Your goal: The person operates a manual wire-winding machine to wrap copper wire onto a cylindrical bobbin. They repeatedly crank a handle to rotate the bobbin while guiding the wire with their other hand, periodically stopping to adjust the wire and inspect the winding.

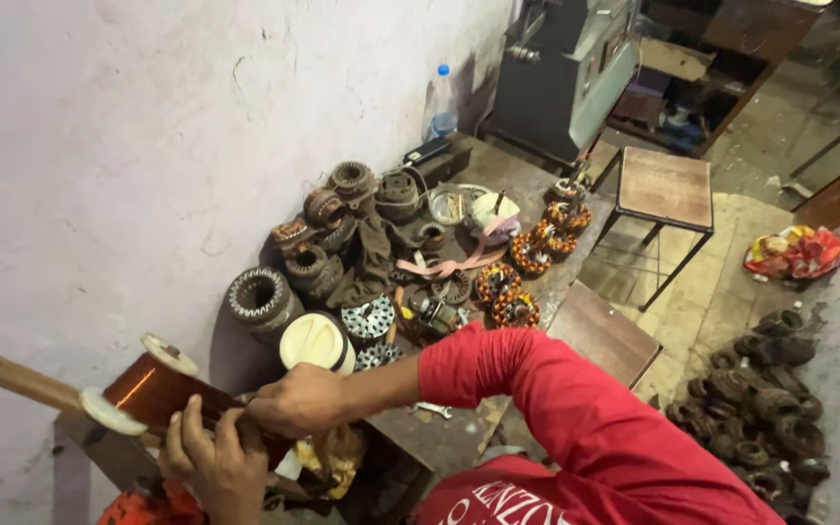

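**Wire spool gripped at low left, both hands on it**

Left hand (214,457) is closed over the near end of the spool (153,389); fingers are wrapped round the winding. Right hand (296,399) is clamped on the same spool from the right, red sleeve (537,399) running back to the body. The spool is carried on a wooden rod (12,377), tilted, at the bench edge by the wall.

Handling, judged: copper wire packed tight, so likely heavy for its size and stiff as a body. Enamelled wire is slick and easily nicked; outer turns can slip off if squeezed sideways. White flanges (169,354) look thin, probably plastic, poor for load. Best taken by the rod or cupped under the core, not by the flange rims.

Further back on the bench (498,165): a white tub (315,342), bare stators (260,297), wound stators (515,307). Beyond: a bottle (441,102), a stool (666,187), a floor pile of old windings (760,399).
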